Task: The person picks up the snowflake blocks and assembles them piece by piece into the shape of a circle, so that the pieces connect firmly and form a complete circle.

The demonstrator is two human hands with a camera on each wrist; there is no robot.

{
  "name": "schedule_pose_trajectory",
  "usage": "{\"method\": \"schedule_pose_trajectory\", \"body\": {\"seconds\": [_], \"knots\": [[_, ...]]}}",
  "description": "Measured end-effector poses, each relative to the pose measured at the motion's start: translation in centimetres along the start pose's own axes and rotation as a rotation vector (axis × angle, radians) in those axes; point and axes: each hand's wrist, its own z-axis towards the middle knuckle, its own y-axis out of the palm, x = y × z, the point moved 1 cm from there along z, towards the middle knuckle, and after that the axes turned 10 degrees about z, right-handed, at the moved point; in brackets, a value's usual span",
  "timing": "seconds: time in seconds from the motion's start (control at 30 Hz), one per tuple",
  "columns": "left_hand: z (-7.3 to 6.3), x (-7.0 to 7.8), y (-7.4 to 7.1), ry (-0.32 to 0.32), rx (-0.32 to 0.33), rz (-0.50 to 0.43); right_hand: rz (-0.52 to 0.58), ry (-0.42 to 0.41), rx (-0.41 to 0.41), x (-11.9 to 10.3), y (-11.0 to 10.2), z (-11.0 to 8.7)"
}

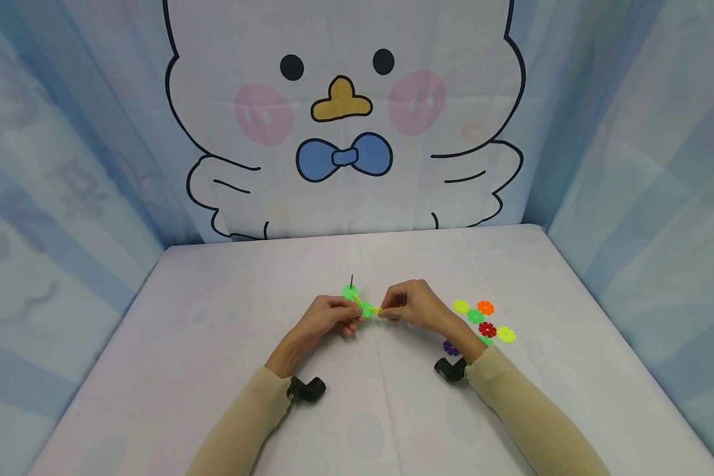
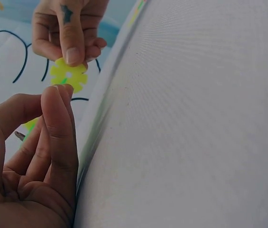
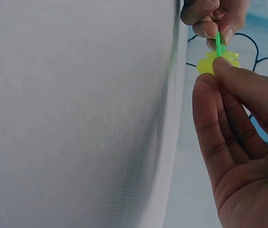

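Above the middle of the table, my left hand [image 1: 331, 315] pinches a green notched plastic disc [image 1: 366, 309] between thumb and fingertips. Facing it, my right hand [image 1: 413, 305] pinches a yellow notched disc [image 2: 69, 75] by its edge. In both wrist views the yellow disc meets the green one at right angles, their edges crossing. Further along the joined discs, a second green disc [image 1: 349, 291] shows beyond the left fingers, with a thin dark stick [image 1: 352, 281] standing up from it. The left fingers hide part of this joined piece.
Loose notched discs lie on the table by my right forearm: an orange one [image 1: 485, 307], a red one [image 1: 487, 329], a purple one [image 1: 450, 348] and several yellow and green ones. A printed curtain [image 1: 345, 205] hangs behind the table [image 1: 214, 370].
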Motion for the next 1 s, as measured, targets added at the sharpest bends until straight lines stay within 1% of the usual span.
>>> {"method": "schedule_pose_trajectory", "body": {"seconds": [0.27, 0.37, 0.47, 0.57, 0.67, 0.77, 0.9, 1.0], "knots": [[-0.1, 0.0, 0.1, -0.006, 0.012, -0.025, -0.018, 0.004, 0.020, 0.0, 0.1, 0.0], [0.0, -0.1, 0.1, -0.008, 0.014, -0.028, -0.040, -0.005, 0.005, 0.0, -0.1, 0.0], [0.1, -0.1, 0.1, -0.009, 0.017, -0.025, -0.049, -0.003, -0.032, 0.0, -0.8, -0.2], [0.0, 0.1, 0.1, -0.013, 0.017, -0.028, -0.031, 0.018, -0.058, 0.2, -1.8, -0.3], [0.1, 0.1, 0.1, -0.017, 0.013, -0.037, -0.042, 0.052, -0.050, 0.6, -3.0, -0.5], [0.1, 0.0, 0.1, -0.019, 0.011, -0.041, -0.069, 0.118, -0.055, 1.3, -4.6, -0.8], [0.2, -0.1, 0.1, -0.018, 0.011, -0.043, -0.105, 0.216, -0.102, 2.5, -7.0, -1.6], [0.2, -0.1, 0.2, -0.015, 0.013, -0.044, -0.141, 0.246, -0.117, 3.2, -8.9, -2.3]]}}
